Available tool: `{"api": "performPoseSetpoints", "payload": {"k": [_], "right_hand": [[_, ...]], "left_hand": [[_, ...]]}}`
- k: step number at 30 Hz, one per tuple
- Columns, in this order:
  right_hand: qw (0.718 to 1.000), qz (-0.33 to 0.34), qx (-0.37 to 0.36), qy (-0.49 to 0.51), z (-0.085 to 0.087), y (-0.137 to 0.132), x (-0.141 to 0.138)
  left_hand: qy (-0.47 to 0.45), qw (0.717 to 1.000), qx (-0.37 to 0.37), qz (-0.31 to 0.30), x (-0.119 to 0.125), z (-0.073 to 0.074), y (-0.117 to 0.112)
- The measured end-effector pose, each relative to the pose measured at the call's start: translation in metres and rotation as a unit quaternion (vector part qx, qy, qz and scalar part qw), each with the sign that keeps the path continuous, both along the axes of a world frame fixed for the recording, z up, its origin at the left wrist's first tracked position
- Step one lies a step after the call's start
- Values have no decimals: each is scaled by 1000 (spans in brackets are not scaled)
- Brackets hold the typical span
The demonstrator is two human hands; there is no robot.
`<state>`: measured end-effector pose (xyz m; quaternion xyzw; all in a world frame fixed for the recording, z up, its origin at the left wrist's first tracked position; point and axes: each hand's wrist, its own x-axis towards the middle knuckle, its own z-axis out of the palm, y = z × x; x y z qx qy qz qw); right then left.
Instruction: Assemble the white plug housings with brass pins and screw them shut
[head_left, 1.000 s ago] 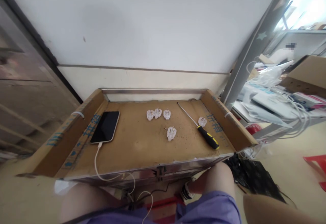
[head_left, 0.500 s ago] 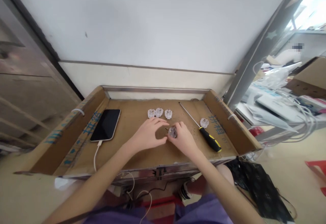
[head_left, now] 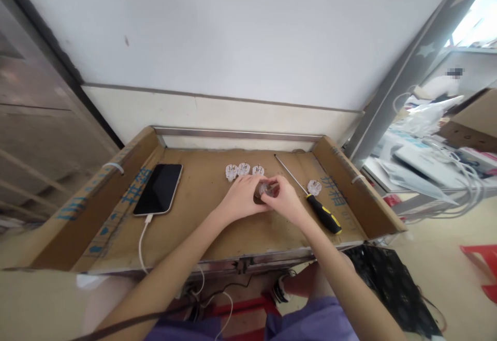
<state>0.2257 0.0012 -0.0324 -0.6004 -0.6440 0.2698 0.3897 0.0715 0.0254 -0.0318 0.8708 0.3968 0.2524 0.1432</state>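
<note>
My left hand [head_left: 239, 199] and my right hand [head_left: 283, 200] meet over the middle of the cardboard-lined tray [head_left: 217, 222]. Between their fingertips they pinch one clear plastic plug [head_left: 266, 190], held just above the cardboard. Three more clear plugs [head_left: 243, 170] lie in a row just beyond my fingers. Another clear plug [head_left: 314, 187] rests to the right, beside the shaft of a screwdriver with a black and yellow handle [head_left: 324, 214].
A black phone [head_left: 159, 189] lies face up on the tray's left side, with a white cable [head_left: 142, 242] running off the front edge. Raised cardboard walls [head_left: 361, 191] flank the tray. A cluttered bench with cables and boxes [head_left: 435, 154] stands at the right.
Both hands came into view and reached onto the tray. They closed on the clear plug that lay alone in the middle and lifted it slightly toward the row of three.
</note>
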Motion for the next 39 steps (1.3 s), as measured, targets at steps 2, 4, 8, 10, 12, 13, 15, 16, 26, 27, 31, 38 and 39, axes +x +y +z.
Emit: {"api": "performPoseSetpoints", "payload": {"k": [2,4,8,10,12,13,15,16,26,27,31,38,39], "right_hand": [[1000,8,-8,25,-4,-2,3],[998,22,-23,61,-9,-4,6],[989,48,-49,134,-18,-9,11],[985,48,-51,158,-21,-11,15],[983,38,-45,175,-21,-12,22],[982,31,-40,181,-20,-13,25],[982,18,-28,185,-18,-13,31],[982,16,-22,186,-17,-13,33],[981,-13,124,148,-11,13,2],[981,-12,137,137,-10,15,-3],[978,-3,186,98,-15,17,-17],[968,-34,235,76,-29,11,-19],[968,-30,238,71,-30,10,-18]], "left_hand": [[-17,1000,-15,-6,1,-3,-3],[-32,999,-34,-7,2,-5,-7],[-45,998,-51,-14,2,-6,-13],[-39,998,-45,-19,1,-6,-14],[-34,998,-47,-13,0,-6,-14],[-33,998,-52,-7,-1,-6,-14],[-32,998,-60,-2,-1,-7,-14],[-30,998,-59,-7,0,-8,-14],[-65,996,-2,63,-15,-11,-4],[-82,994,11,75,-17,-11,-3],[-111,990,43,82,-17,-14,2],[-117,988,64,75,-13,-17,1],[-121,987,68,76,-13,-17,1]]}}
